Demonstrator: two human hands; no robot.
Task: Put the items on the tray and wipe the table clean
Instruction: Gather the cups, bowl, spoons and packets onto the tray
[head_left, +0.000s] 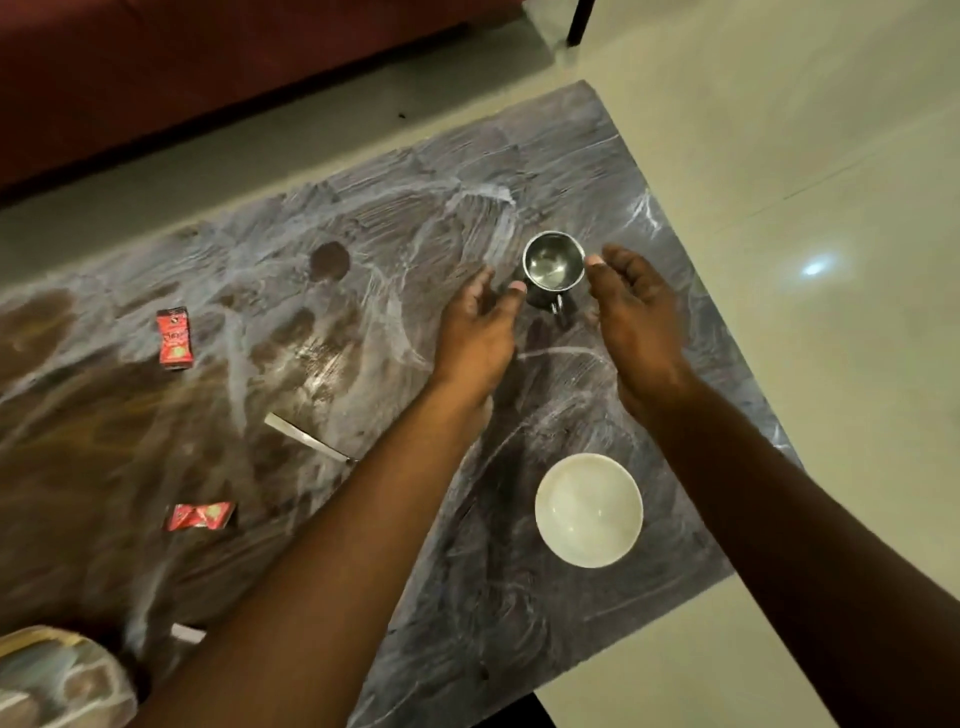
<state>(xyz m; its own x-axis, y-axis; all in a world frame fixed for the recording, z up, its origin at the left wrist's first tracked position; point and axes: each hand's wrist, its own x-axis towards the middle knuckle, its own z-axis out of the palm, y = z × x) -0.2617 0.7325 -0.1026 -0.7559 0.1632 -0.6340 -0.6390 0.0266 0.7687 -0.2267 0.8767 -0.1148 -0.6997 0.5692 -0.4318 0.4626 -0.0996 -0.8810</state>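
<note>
A small steel cup (551, 266) with a handle stands upright on the dark smeared table (467, 597), near its far right corner. My left hand (480, 332) is open just left of the cup, its thumb tip close to the rim. Just right of the cup is my right hand (636, 317), also open, palm turned inward. Neither hand holds the cup. A white bowl (588, 509) sits empty nearer to me, between my forearms. Two red packets (174, 338) (200, 515) lie on the left part of the table. A thin metal utensil (306, 437) lies partly under my left forearm.
The table top carries white streaks and a brown round stain (329, 261). At the bottom left corner a patterned rim (57, 680) shows, perhaps the tray. A white scrap (188, 633) lies near it. A dark red sofa (208, 67) stands beyond the table; pale floor (805, 182) lies to the right.
</note>
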